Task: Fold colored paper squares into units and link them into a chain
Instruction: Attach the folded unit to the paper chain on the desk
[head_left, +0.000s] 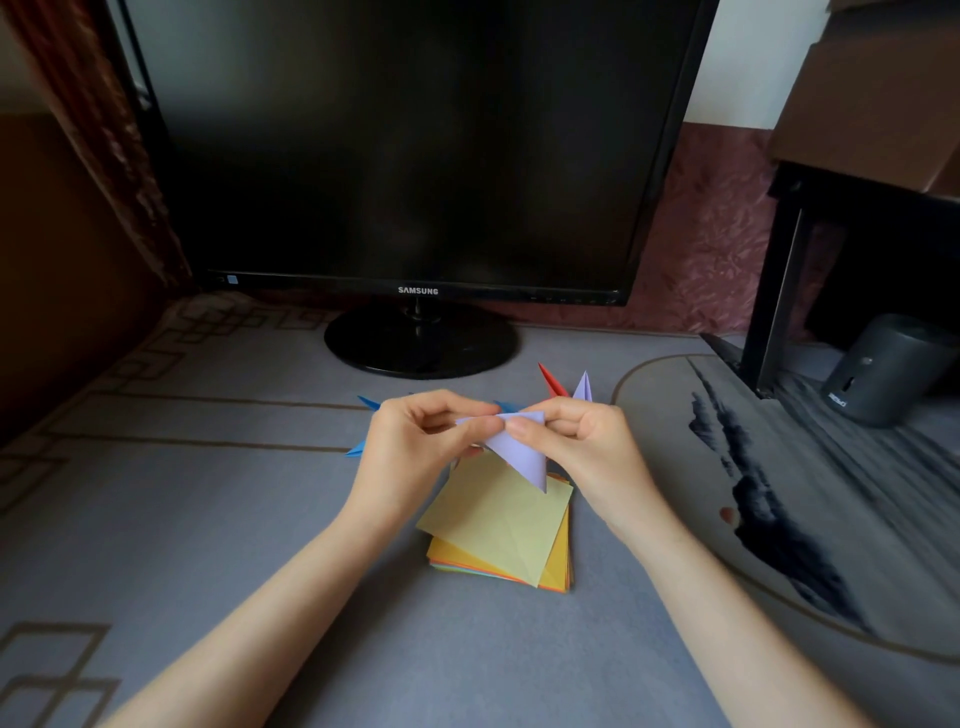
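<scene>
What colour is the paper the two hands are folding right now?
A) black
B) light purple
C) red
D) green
B: the left hand and the right hand both pinch a folded light purple paper, held just above the stack of squares, whose top sheet is yellow.

A black Samsung monitor (405, 145) with a dark screen stands on its round base (421, 340) at the back of the counter (208, 519), which is covered in grey cloth with a brown geometric border. An oval ink-painted mat (779, 467) lies on the right. Behind is a maroon textured wall (717, 249), white higher up. A reddish curtain (88, 130) hangs on the left. On the right, a black frame (779, 291) carries a brown cardboard box (872, 93), with a dark cylinder (883, 369) beneath. The light is dim and soft.
</scene>
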